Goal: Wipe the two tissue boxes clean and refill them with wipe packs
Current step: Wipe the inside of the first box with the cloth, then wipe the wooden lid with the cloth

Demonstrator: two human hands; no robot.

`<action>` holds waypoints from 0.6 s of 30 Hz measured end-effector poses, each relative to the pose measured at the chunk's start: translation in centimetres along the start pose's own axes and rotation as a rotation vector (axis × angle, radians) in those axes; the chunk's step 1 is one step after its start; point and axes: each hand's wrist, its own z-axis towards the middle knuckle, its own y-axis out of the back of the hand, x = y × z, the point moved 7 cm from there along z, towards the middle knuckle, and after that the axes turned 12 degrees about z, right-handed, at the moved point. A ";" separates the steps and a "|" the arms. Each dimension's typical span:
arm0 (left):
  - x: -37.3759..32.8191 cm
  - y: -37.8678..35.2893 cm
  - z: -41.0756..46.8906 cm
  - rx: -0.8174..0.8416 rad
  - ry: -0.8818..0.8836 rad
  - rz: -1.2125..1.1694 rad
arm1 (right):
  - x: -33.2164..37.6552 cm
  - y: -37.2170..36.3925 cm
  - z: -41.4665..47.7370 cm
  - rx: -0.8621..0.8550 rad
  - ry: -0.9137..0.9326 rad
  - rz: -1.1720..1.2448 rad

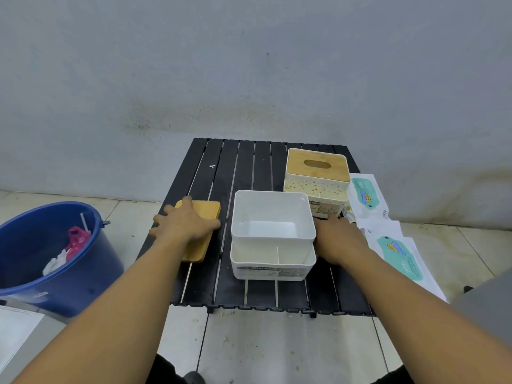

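An open white tissue box [273, 214] stands in the middle of the black slatted table [249, 162], with nothing visible inside it. Its bamboo lid [206, 210] lies flat to the left, and my left hand [185, 223] rests on it with fingers spread. My right hand [339, 239] lies against the box's right side, fingers pointing toward the far box. Behind it stands a second tissue box [315, 189], speckled with brown spots, with its bamboo lid [317, 164] on. Wipe packs [365, 198] [399, 256] lie along the table's right edge.
A blue bucket [83, 278] holding crumpled white and pink waste sits on the floor to the left. A grey wall rises just behind the table. A white sheet [13, 333] shows at the lower left and a grey surface [487, 300] at the lower right.
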 end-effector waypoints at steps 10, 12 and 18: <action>-3.7 8.8 -6.5 0.115 -0.371 -1.359 | -1.7 7.6 0.6 -0.313 -0.122 0.496; -4.9 8.8 -7.7 0.224 -0.418 -1.507 | -0.9 11.4 -0.2 -0.418 -0.108 0.675; -9.5 7.9 -11.7 0.360 -0.513 -1.568 | 8.2 14.7 -3.2 -0.171 0.133 1.065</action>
